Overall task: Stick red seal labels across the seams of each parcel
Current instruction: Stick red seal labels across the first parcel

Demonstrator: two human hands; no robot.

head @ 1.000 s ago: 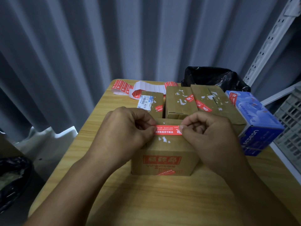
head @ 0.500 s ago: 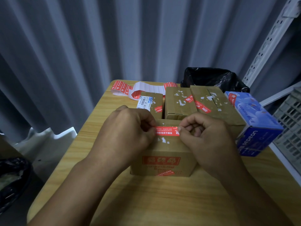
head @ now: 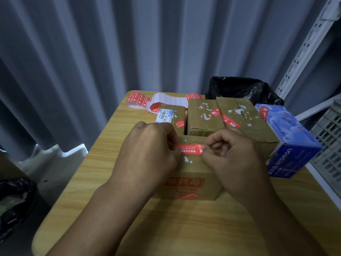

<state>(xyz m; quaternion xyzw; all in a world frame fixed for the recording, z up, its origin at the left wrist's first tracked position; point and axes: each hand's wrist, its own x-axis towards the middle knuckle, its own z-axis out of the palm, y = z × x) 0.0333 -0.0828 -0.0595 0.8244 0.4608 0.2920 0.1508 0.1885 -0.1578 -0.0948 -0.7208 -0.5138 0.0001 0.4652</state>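
Item: red seal label, over the top face of the nearest parcel.
Change over the last second: next to none. Same spot, ends drawn slightly closer together.
Likely meaning: placement settled, press-down pending. Already stuck or not: cannot tell.
Left hand: pinching the 9 o'clock end.
Right hand: pinching the 3 o'clock end, other fingers curled.
Long axis: 9 to 3 o'clock, lying flat, emblem end toward 3.
Seam beneath: hidden.

Nearest parcel: matt cardboard, torn paper scraps. Red seal label: slight sheen, I judge. Smooth wood-grain tabletop. Shiny black plastic bag.
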